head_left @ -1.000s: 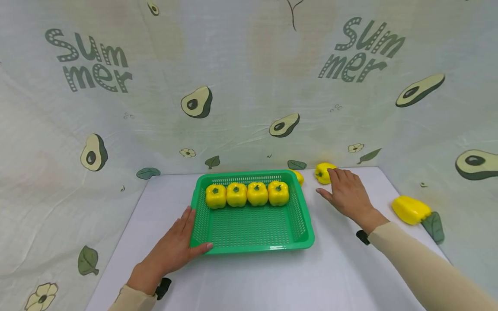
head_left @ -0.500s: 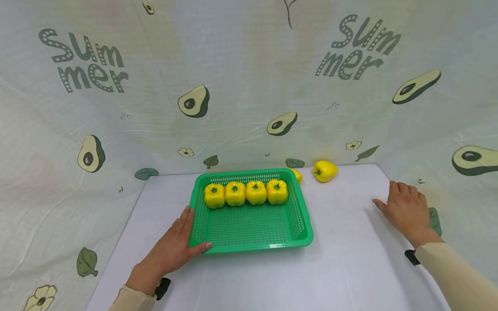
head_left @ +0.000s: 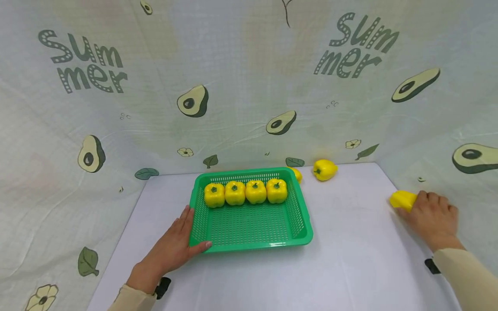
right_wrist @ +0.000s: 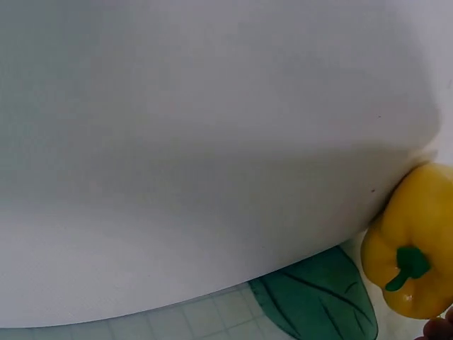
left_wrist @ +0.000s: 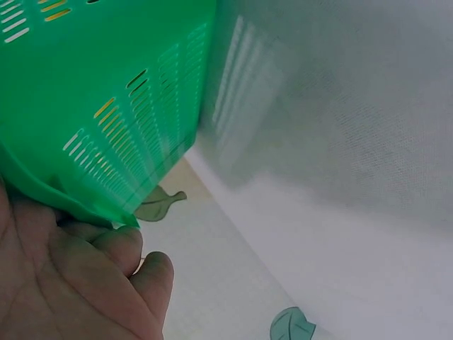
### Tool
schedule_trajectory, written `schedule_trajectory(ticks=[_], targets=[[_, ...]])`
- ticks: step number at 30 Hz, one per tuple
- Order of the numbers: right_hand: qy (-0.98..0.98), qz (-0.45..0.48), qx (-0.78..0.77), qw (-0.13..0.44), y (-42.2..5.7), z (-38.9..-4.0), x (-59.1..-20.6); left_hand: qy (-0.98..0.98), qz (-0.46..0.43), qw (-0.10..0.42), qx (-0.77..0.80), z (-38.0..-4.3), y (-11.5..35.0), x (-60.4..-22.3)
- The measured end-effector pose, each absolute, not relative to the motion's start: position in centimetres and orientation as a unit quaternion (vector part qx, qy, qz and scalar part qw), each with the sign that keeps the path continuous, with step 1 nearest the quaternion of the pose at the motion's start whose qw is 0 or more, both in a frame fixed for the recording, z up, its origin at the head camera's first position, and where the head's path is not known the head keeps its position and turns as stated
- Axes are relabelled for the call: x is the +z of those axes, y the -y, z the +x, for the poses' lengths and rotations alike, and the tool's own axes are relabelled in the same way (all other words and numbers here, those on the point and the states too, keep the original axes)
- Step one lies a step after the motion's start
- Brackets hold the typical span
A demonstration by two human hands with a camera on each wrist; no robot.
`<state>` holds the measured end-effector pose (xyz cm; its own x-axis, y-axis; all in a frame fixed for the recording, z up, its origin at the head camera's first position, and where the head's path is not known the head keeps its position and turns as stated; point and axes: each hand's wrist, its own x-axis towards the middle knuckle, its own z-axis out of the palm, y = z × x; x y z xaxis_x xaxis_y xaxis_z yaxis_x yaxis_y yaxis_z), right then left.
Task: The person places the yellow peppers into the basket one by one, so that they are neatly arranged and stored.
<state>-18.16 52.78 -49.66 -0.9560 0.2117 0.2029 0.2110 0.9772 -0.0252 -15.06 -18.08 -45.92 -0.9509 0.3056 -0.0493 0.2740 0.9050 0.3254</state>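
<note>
At the table's right edge my right hand (head_left: 433, 216) grips a yellow bell pepper (head_left: 402, 200). In the right wrist view that bell pepper (right_wrist: 417, 234) shows its green stem, with fingertips in the lower corner. My left hand (head_left: 173, 242) rests on the left side of a green plastic basket (head_left: 249, 249), fingers straight along the rim and thumb over the front corner. The left wrist view shows the basket's slotted wall (left_wrist: 113, 92) above the fingers. Several yellow bell peppers (head_left: 235, 193) stand in a row along the basket's back, stems up.
Another yellow bell pepper (head_left: 325, 169) lies near the back wall, right of the basket. One more bell pepper (head_left: 296, 174) is partly hidden behind the basket's back right corner. A printed cloth (head_left: 241, 86) hangs around the white table (head_left: 350, 259).
My right hand has moved right, from beside the back bell pepper to the one at the right edge, and now holds it. My left hand stays at the basket.
</note>
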Motion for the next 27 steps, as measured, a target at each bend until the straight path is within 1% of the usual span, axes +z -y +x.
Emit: schedule_trajectory(ticks=[4, 13, 22, 27], targets=[[0.989, -0.122, -0.014, 0.082, -53.3, -18.2, -50.1, -0.974, 0.149, 0.048, 0.161, -15.1, 18.1, -46.0], [0.988, -0.139, -0.012, 0.058, -53.7, -18.1, -50.3, -0.973, 0.154, 0.046, 0.163, -15.1, 18.1, -46.0], [0.988, -0.141, -0.007, 0.058, -53.6, -17.9, -50.7, -0.974, 0.150, 0.048, 0.165, -15.0, 18.0, -46.1], [0.989, -0.133, 0.011, 0.070, -52.8, -18.0, -50.9, -0.974, 0.150, 0.044, 0.163, -14.9, 18.0, -45.9]])
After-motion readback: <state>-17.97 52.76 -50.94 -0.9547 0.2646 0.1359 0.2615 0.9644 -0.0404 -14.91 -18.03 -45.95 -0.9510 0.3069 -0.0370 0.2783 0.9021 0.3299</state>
